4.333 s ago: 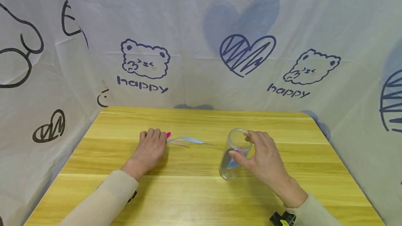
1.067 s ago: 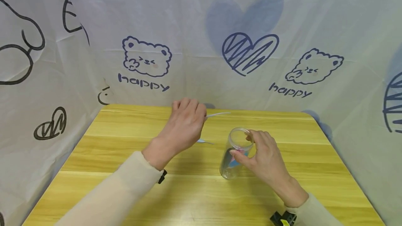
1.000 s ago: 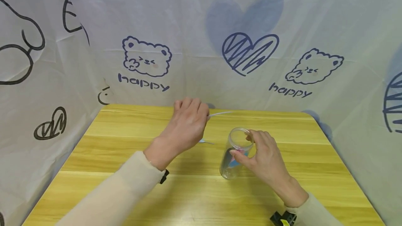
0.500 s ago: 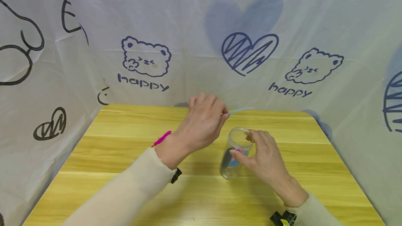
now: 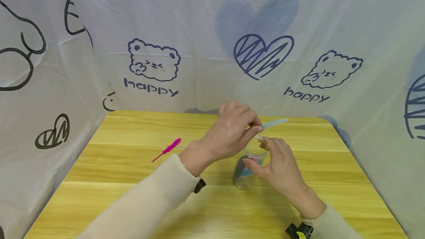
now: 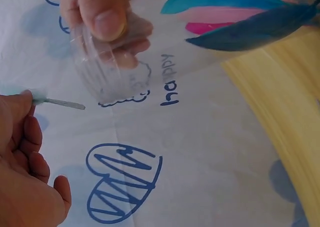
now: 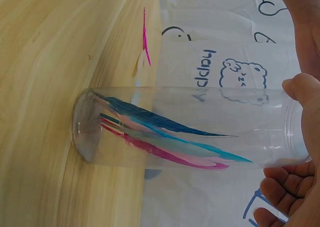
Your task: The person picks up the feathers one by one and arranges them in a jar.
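Observation:
My left hand (image 5: 229,130) pinches a light blue feather (image 5: 275,123) above the mouth of a clear jar (image 5: 241,182). In the left wrist view, the feather's bare quill (image 6: 65,103) points towards the jar's open rim, apart from it. My right hand (image 5: 282,172) grips the upright jar near its top, thumb in front and fingers at the far side. Several feathers stand inside the jar: a dark teal feather (image 7: 165,118) and blue, pink and magenta ones show in the right wrist view.
A magenta feather (image 5: 172,146) lies on the wooden table (image 5: 132,172) to the left. Beside it, a pale feather (image 7: 136,67) shows in the right wrist view; my left forearm partly hides that area in the head view. A printed white cloth (image 5: 206,80) hangs behind.
My left hand has lifted the light blue feather from the table's left side and carried it right to above the jar mouth, uncovering the magenta feather. The right hand and jar stayed put.

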The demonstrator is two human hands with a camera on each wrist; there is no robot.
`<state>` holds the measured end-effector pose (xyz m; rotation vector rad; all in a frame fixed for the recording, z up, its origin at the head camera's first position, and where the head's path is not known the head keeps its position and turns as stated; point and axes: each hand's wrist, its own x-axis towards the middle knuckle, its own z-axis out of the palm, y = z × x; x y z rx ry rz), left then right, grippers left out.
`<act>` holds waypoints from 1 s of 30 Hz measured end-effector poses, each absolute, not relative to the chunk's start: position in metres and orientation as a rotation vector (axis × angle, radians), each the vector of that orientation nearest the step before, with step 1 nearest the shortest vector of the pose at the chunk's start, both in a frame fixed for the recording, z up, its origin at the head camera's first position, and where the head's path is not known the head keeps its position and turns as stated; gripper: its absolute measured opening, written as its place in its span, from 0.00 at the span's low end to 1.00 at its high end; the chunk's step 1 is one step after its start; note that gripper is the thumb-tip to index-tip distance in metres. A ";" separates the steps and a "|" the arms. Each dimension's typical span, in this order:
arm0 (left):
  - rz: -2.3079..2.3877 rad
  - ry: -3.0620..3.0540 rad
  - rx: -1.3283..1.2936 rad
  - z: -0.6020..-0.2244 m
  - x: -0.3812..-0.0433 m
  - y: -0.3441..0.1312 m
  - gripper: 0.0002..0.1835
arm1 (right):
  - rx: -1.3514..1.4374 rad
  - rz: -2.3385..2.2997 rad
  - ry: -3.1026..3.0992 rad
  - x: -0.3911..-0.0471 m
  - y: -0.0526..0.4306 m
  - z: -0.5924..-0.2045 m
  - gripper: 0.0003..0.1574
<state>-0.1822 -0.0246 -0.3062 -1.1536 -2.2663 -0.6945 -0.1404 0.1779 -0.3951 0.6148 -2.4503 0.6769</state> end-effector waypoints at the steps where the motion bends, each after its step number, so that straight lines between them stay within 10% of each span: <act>1: -0.714 -2.269 -1.160 -0.307 -0.182 -0.024 0.05 | 0.614 0.674 -2.451 -0.140 0.178 -0.395 0.37; 30: -0.463 -2.418 -1.080 -0.334 -0.191 -0.025 0.09 | 0.633 0.666 -2.444 -0.140 0.177 -0.395 0.37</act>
